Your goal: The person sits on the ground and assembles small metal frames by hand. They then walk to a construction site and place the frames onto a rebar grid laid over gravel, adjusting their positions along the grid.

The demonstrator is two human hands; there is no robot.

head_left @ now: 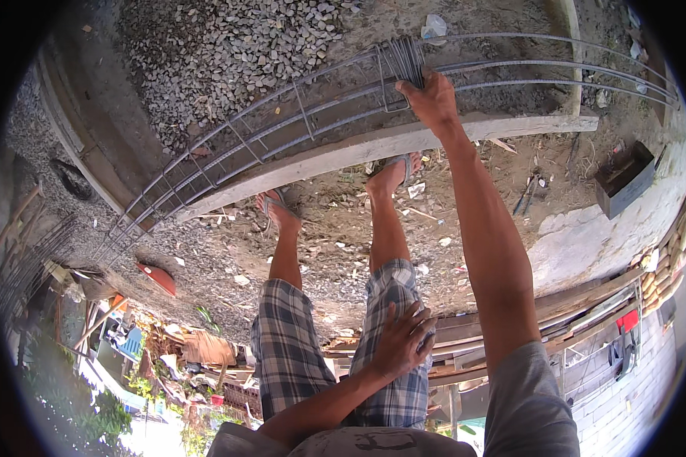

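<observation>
My right hand (434,100) is closed on the near end of a tight bundle of rebar stirrups (401,59). The bundle sits around the long bars of a rebar cage (282,109). To its left, single stirrups stand spaced along the cage; to its right the long bars (526,64) run on bare. My left hand (404,341) lies on my right thigh, fingers apart, holding nothing.
A wooden board (389,146) runs along the cage's near side, just beyond my sandalled feet. Gravel (229,57) is heaped behind the cage. Pliers-like tool (524,194) and a dark metal box (626,180) lie at right. Stacked planks (587,312) stand lower right.
</observation>
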